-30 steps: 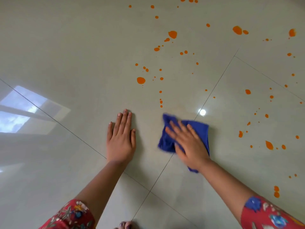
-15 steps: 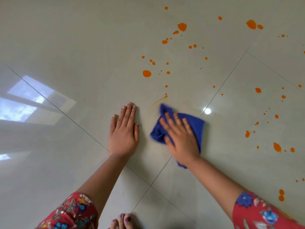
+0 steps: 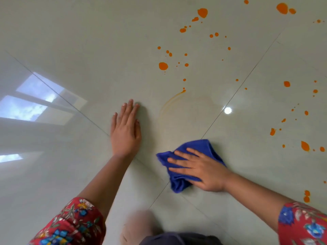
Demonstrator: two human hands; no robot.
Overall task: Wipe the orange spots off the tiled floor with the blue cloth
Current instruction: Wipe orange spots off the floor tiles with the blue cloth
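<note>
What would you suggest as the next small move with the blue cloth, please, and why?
Probably slide the right hand, pressing flat on the crumpled blue cloth, forward over the faint curved orange smear on the glossy tiled floor: it is the nearest residue, just ahead of the cloth, with whole orange spots beyond it.

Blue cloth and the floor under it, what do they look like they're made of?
Blue cloth: soft, matte, slightly fuzzy fabric, possibly microfibre or terry; it bunches into folds under the right hand. Floor: large tiles, probably glazed ceramic or porcelain, polished glossy; it mirrors a window reflection and a bright light spot, with thin joint lines between tiles.
</note>
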